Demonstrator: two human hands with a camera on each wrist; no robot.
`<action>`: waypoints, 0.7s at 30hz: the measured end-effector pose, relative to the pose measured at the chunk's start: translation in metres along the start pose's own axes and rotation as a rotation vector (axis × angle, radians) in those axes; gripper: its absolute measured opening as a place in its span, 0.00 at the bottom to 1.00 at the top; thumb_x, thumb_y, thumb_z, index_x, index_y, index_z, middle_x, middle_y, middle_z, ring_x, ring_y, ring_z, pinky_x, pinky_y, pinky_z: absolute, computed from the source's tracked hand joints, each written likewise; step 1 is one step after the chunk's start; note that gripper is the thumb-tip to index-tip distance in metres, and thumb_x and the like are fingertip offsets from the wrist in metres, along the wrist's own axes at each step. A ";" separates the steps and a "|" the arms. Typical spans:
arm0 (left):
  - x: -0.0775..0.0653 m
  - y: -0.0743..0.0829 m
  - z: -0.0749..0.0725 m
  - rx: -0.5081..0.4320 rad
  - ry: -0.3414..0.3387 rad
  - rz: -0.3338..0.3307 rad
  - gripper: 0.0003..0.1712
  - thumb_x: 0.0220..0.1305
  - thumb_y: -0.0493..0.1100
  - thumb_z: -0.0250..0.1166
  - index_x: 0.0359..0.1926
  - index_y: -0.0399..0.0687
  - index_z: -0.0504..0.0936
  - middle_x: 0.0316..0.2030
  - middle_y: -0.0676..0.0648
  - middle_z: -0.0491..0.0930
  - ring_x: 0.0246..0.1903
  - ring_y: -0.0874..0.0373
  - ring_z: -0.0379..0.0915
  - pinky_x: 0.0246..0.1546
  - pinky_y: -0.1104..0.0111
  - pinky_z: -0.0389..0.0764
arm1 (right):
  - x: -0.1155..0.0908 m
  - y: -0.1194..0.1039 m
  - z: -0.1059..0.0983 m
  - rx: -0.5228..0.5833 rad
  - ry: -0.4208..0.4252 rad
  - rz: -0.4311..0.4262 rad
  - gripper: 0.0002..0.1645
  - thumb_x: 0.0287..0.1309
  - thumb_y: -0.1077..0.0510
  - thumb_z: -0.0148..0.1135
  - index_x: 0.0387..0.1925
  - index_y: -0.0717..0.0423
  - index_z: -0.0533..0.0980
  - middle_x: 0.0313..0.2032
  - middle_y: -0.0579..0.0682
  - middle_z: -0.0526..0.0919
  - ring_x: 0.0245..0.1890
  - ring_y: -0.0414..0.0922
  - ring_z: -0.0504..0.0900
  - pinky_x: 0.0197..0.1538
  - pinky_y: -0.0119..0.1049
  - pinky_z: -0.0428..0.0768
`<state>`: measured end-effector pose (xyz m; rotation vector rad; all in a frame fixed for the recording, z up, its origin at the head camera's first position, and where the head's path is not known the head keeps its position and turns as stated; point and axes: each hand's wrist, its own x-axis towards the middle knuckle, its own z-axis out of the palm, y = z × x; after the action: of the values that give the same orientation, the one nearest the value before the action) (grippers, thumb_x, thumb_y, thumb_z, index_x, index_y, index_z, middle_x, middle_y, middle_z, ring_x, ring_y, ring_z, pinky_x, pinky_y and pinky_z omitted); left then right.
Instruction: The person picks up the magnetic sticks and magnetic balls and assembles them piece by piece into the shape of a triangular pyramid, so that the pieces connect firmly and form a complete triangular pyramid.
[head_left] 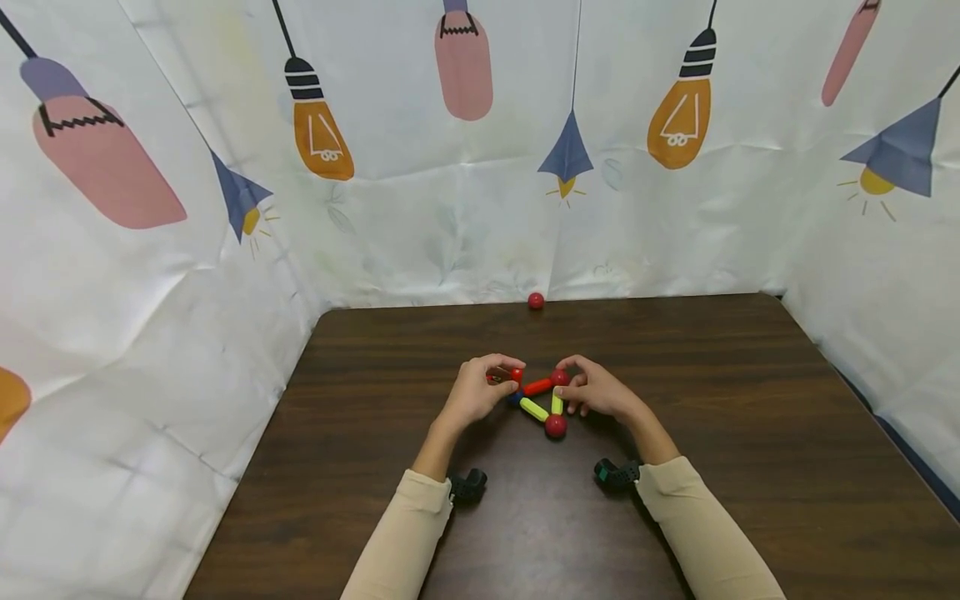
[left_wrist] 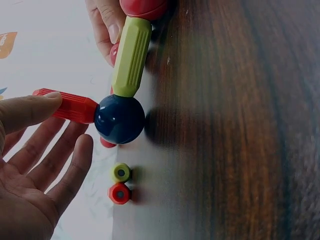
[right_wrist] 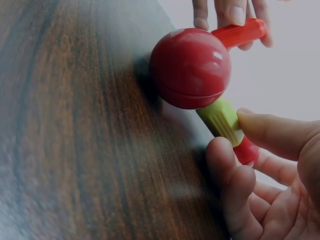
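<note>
Sleeves [head_left: 401, 537] lie nearest; the left hand [head_left: 477, 390] pinches a red stick [left_wrist: 78, 108], the right hand [head_left: 602, 392] a yellow stick [right_wrist: 220, 121], likely for steadiness.

Table [head_left: 750, 400] and cloth [head_left: 450, 225] around you.
Before you, the table is dark, wood-grained, round-cornered at its far side; the pale, creased cloth, behind and at both sides, bears printed orange bulbs [head_left: 678, 123] and blue lamps [head_left: 567, 150].

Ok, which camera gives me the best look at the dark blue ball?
Left wrist: the dark blue ball appears large and clear. The head view shows only a small patch of it beside the left hand; the right wrist view doesn't show it.
</note>
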<state>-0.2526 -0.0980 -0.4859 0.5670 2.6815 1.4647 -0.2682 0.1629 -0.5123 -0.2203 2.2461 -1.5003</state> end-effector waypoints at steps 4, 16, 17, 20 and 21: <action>-0.001 0.000 -0.001 0.007 -0.007 0.023 0.17 0.65 0.36 0.71 0.55 0.48 0.87 0.50 0.49 0.87 0.50 0.49 0.84 0.50 0.56 0.85 | 0.001 0.001 0.001 -0.003 -0.006 -0.013 0.29 0.68 0.55 0.67 0.65 0.54 0.67 0.29 0.52 0.83 0.26 0.47 0.83 0.30 0.38 0.81; 0.000 -0.002 0.000 -0.009 -0.012 0.015 0.18 0.66 0.37 0.70 0.56 0.48 0.86 0.51 0.49 0.87 0.51 0.50 0.84 0.50 0.56 0.85 | 0.003 0.003 0.000 -0.024 -0.015 -0.022 0.29 0.69 0.54 0.66 0.65 0.57 0.66 0.29 0.52 0.84 0.26 0.47 0.83 0.31 0.38 0.81; 0.001 -0.002 0.000 -0.013 -0.012 0.013 0.19 0.66 0.37 0.70 0.57 0.49 0.85 0.51 0.49 0.87 0.51 0.50 0.84 0.50 0.56 0.85 | 0.003 0.003 0.000 -0.025 -0.013 -0.022 0.29 0.69 0.54 0.65 0.65 0.57 0.66 0.29 0.52 0.84 0.26 0.47 0.83 0.31 0.38 0.81; 0.001 -0.004 0.001 -0.021 -0.004 0.012 0.21 0.65 0.35 0.71 0.59 0.50 0.84 0.50 0.49 0.87 0.50 0.50 0.84 0.50 0.56 0.85 | 0.004 0.003 -0.001 -0.020 -0.012 -0.018 0.27 0.71 0.55 0.62 0.65 0.58 0.66 0.30 0.54 0.84 0.26 0.47 0.84 0.30 0.38 0.81; 0.002 -0.004 0.001 -0.024 0.000 0.012 0.22 0.65 0.35 0.71 0.60 0.50 0.83 0.49 0.49 0.87 0.50 0.50 0.84 0.51 0.56 0.84 | 0.004 0.003 -0.001 -0.018 -0.012 -0.015 0.26 0.72 0.55 0.61 0.65 0.58 0.66 0.30 0.54 0.84 0.26 0.47 0.84 0.30 0.38 0.81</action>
<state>-0.2550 -0.0983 -0.4896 0.5825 2.6614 1.4966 -0.2714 0.1634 -0.5155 -0.2515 2.2540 -1.4833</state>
